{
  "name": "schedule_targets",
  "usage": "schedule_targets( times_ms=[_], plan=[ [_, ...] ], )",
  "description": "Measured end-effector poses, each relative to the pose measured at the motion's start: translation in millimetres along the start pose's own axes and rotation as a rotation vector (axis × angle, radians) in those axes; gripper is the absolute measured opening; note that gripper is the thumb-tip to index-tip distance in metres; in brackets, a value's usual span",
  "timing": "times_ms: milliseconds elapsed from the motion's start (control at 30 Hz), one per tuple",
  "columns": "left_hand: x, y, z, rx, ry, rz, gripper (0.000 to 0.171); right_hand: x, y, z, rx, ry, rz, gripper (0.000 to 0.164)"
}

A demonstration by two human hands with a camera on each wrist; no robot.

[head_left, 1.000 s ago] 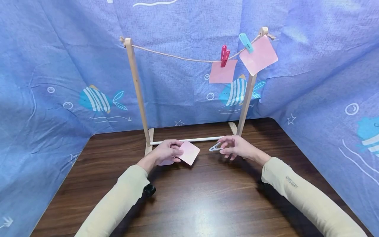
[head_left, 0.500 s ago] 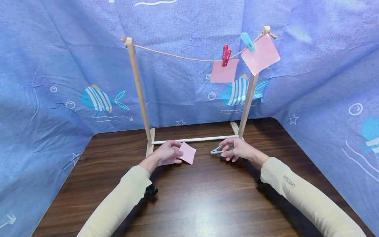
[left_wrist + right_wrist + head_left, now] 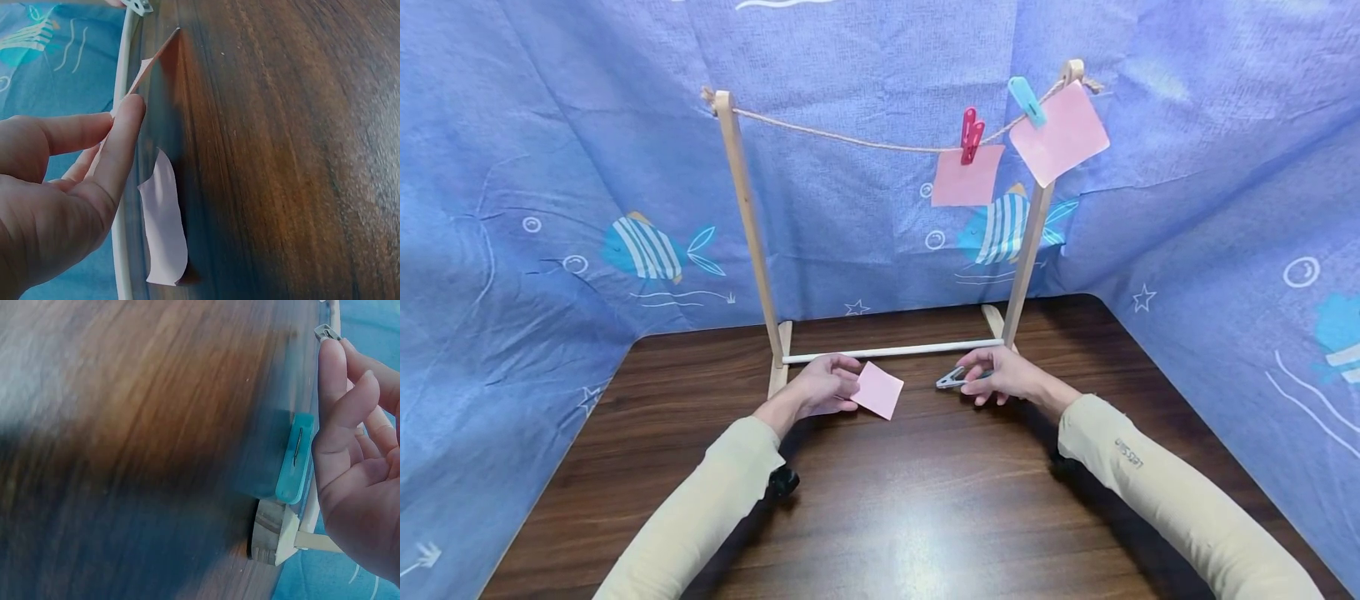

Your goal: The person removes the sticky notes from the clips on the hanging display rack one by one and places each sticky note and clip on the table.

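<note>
Between thumb and fingers, my left hand point(image 3: 822, 387) pinches a square pink paper note point(image 3: 877, 390) by its left side, tilted over the table. The left wrist view has the held note point(image 3: 159, 56) almost edge-on. Beneath that hand a second, curled pink note point(image 3: 164, 225) lies on the wood; in the head view the hand hides it. To the right, my right hand point(image 3: 1000, 375) pinches a pale grey clothespin point(image 3: 950, 380), its tip pointing left toward the note. Below the right hand a teal clothespin point(image 3: 295, 459) lies on the table, beside the stand's wooden foot point(image 3: 269, 532).
Behind the hands stands a wooden frame with a left post point(image 3: 748, 217), a right post point(image 3: 1028, 258) and a white bottom bar point(image 3: 895, 351). From its sagging string point(image 3: 850, 142) hang two pink notes, under a red clothespin point(image 3: 972, 137) and a light blue clothespin point(image 3: 1027, 101).
The note in my left hand has tilted away and back, its face turning. My right hand has lowered slightly with the grey clothespin. The hanging notes stay put on the string.
</note>
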State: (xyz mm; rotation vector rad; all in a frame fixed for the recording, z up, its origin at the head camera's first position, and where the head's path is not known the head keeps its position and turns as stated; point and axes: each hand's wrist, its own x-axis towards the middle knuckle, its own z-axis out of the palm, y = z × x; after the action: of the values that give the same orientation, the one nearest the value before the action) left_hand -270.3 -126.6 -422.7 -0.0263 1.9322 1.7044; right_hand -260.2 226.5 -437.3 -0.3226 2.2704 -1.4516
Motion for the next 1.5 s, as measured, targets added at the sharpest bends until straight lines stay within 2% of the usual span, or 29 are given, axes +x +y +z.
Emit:
schedule_targets(
  times_ms=[333,533,767,1000,1200,1500],
  plan=[
    [-1.0,0.4,-3.1,0.045,0.026,0.006,0.046,2,0,0,-0.033,0.012,0.018,0.044],
    [-1.5,-1.3,-5.1,0.07,0.013,-0.028,0.044,2,2,-2,-0.041,-0.005,0.022,0.047],
    [-4.4,-0.6,-9.4,0.136,0.012,-0.025,0.036,2,1,-4,-0.07,-0.022,0.084,0.05],
    [-9.7,1.4,-13.4,0.106,0.0,-0.031,0.037,2,2,-2,-0.079,-0.006,0.156,0.051],
    [-11.0,-0.3,-15.0,0.089,-0.02,-0.033,0.034,2,2,0,-0.106,-0.001,0.165,0.056],
    [-11.4,-1.4,-16.1,0.102,-0.046,-0.03,0.04,1,-3,0,-0.096,-0.009,0.169,0.059]
  ],
)
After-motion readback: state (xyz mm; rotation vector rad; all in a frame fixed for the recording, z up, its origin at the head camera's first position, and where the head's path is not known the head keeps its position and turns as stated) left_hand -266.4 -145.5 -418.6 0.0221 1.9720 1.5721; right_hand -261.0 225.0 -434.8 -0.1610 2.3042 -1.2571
